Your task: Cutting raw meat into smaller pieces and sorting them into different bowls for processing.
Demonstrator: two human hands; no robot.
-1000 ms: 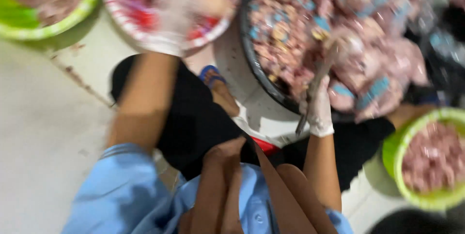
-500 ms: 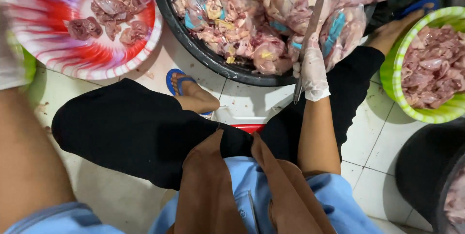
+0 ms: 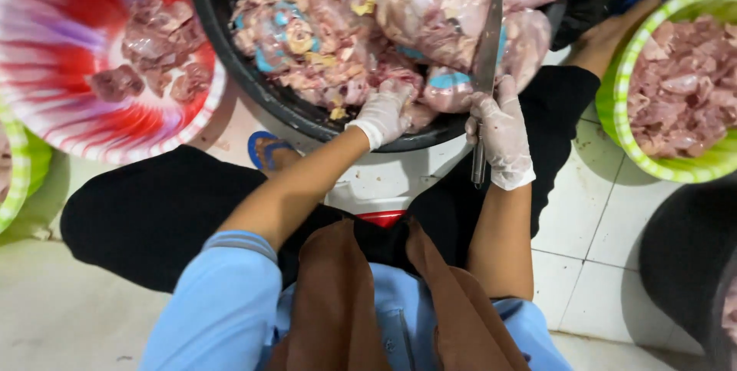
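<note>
The left hand [image 3: 381,114], in a thin white glove, sits at the middle of the frame, its fingers curled down onto a piece of raw chicken [image 3: 399,83] at the near rim of the big black basin [image 3: 253,83]. It looks to be gripping or pinching that piece, though the fingertips are partly buried in the meat, so how firm the hold is cannot be told. Reaching at the near rim lets the arm stay low and short.

The right hand [image 3: 503,137], also gloved, is clenched around the handle of a knife [image 3: 486,49] just right of centre. The blade points up the frame and away from the body, lying over the pile of meat rather than cutting into it, which keeps the edge clear of the other hand while that one sorts.

The basin fills the upper middle of the frame and is heaped with pale chicken parts, some still in clear bags with blue patches. It sits on the tiled floor [image 3: 591,210] directly between the person's spread knees, within reach of both arms. At the upper left is a red and white striped bowl [image 3: 46,49] holding a few darker pieces of meat; at the right edge a green bowl [image 3: 614,95] is full of pinkish cut pieces. Set on either side of the basin, they suit sorting by kind. A foot in a blue sandal [image 3: 265,152] shows beneath the basin's rim.
</note>
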